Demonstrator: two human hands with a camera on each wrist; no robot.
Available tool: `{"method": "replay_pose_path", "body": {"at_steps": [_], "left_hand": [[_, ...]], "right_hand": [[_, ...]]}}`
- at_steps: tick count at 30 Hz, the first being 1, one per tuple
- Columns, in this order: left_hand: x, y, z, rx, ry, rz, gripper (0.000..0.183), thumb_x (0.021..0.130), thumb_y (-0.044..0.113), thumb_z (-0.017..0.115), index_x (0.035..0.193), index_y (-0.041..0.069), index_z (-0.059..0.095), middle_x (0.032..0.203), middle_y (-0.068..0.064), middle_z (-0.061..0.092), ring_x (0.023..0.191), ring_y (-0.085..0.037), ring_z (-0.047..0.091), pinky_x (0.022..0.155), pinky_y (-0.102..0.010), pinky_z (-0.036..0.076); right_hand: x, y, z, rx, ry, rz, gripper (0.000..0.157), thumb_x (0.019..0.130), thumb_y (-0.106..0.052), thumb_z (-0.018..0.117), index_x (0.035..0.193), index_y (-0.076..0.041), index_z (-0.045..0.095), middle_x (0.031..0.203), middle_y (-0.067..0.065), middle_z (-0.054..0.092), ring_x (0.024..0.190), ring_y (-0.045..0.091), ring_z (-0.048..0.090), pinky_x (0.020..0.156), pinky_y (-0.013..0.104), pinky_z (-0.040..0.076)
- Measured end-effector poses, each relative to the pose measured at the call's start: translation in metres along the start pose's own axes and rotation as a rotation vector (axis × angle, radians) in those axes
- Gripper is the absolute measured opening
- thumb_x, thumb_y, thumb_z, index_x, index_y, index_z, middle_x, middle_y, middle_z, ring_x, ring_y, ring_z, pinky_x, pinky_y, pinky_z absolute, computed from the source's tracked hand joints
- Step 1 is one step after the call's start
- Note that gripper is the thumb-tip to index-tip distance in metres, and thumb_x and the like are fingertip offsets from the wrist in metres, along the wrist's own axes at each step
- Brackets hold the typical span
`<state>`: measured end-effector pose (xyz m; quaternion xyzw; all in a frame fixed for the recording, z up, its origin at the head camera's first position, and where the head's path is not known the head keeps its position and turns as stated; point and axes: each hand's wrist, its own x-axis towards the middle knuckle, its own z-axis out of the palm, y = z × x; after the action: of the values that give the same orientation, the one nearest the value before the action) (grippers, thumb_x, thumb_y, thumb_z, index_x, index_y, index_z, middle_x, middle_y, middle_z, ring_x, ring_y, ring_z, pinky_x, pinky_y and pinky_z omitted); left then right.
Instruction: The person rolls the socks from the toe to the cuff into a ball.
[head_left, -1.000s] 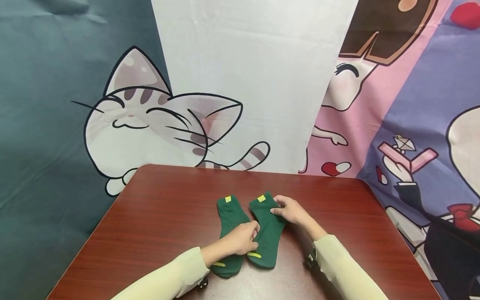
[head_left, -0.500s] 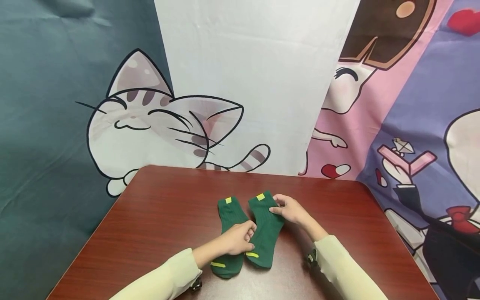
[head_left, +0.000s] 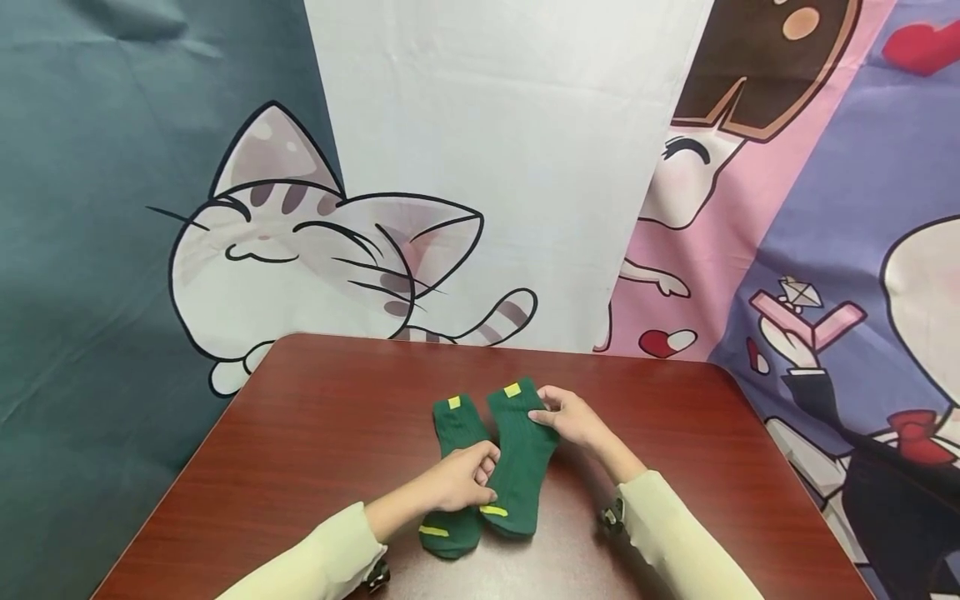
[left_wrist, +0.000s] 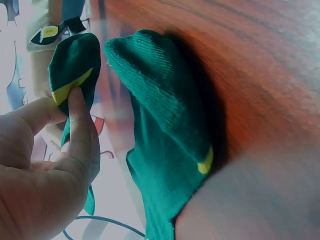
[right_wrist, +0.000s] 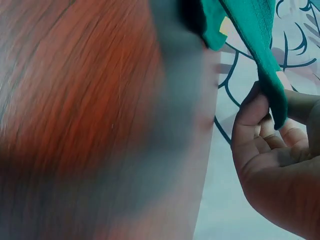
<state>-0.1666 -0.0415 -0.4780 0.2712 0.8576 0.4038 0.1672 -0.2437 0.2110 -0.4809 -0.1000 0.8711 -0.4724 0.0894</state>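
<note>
Two green socks with yellow marks are in the head view. The left sock (head_left: 454, 543) lies on the table, partly hidden behind my left hand (head_left: 459, 479). My left hand pinches the right sock (head_left: 517, 479) along its left edge near the toe. Close to the cuff, my right hand (head_left: 573, 417) pinches that same sock's right edge between thumb and fingers. In the left wrist view, the held sock (left_wrist: 75, 55) is raised off the table, with the other sock (left_wrist: 160, 100) beside it. The right wrist view shows the cuff (right_wrist: 275, 95) between my right thumb and fingers.
The reddish-brown wooden table (head_left: 315, 433) extends around the socks on all sides. Behind it hangs a printed backdrop (head_left: 480, 108) with a cartoon cat and figures. A dark strap (head_left: 377, 575) shows at my left sleeve.
Both hands have shifted slightly left with the right sock, which now sits nearer to the left sock and overlaps its edge. The grip of each hand is unchanged.
</note>
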Motion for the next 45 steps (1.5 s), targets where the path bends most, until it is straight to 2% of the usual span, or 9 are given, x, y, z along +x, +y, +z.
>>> {"method": "replay_pose_path", "body": {"at_steps": [10,19,24,29,38,45], "left_hand": [[-0.015,-0.007,-0.01,-0.079,0.0,0.045,0.04,0.085,0.004,0.076,0.119,0.0,0.054,0.096,0.001,0.055,0.081,-0.007,0.053,0.069,-0.024,0.047],[-0.024,-0.008,-0.018,-0.101,0.0,-0.016,0.044,0.085,0.006,0.078,0.123,0.002,0.054,0.101,-0.002,0.056,0.086,-0.014,0.054,0.072,-0.026,0.047],[-0.03,-0.011,-0.022,-0.089,0.007,-0.02,0.045,0.085,0.008,0.078,0.123,0.003,0.055,0.102,-0.002,0.055,0.087,-0.014,0.054,0.073,-0.027,0.047],[-0.035,-0.016,-0.024,-0.075,0.015,-0.012,0.046,0.085,0.009,0.078,0.123,0.002,0.055,0.101,-0.002,0.056,0.087,-0.014,0.055,0.072,-0.027,0.047],[-0.044,-0.025,-0.027,-0.099,0.025,-0.028,0.048,0.084,0.009,0.079,0.125,0.001,0.054,0.101,-0.003,0.057,0.088,-0.016,0.056,0.073,-0.027,0.047],[-0.051,-0.032,-0.033,-0.152,0.031,-0.062,0.048,0.084,0.008,0.077,0.125,0.0,0.054,0.102,-0.006,0.055,0.085,-0.016,0.055,0.061,-0.027,0.052]], "right_hand": [[0.004,-0.007,0.013,0.074,0.016,0.012,0.012,0.096,-0.015,0.07,0.107,-0.01,0.069,0.083,0.002,0.065,0.079,0.017,0.059,0.074,0.032,0.047],[0.007,-0.019,0.022,0.111,0.051,0.036,0.011,0.093,-0.016,0.073,0.102,-0.011,0.07,0.077,0.001,0.06,0.077,0.017,0.056,0.072,0.032,0.045],[0.011,-0.022,0.027,0.121,0.031,0.025,0.012,0.094,-0.016,0.072,0.104,-0.01,0.07,0.078,0.001,0.061,0.077,0.017,0.057,0.072,0.031,0.046],[0.012,-0.025,0.034,0.105,0.027,0.014,0.011,0.094,-0.017,0.072,0.101,-0.01,0.07,0.073,0.0,0.057,0.074,0.016,0.054,0.07,0.031,0.044],[0.018,-0.026,0.045,0.113,0.007,0.012,0.011,0.094,-0.017,0.072,0.101,-0.01,0.07,0.073,0.0,0.057,0.074,0.016,0.054,0.07,0.031,0.045],[0.022,-0.03,0.057,0.149,0.006,0.018,0.012,0.093,-0.018,0.073,0.101,-0.008,0.069,0.073,0.0,0.057,0.074,0.017,0.054,0.07,0.031,0.045]]}}
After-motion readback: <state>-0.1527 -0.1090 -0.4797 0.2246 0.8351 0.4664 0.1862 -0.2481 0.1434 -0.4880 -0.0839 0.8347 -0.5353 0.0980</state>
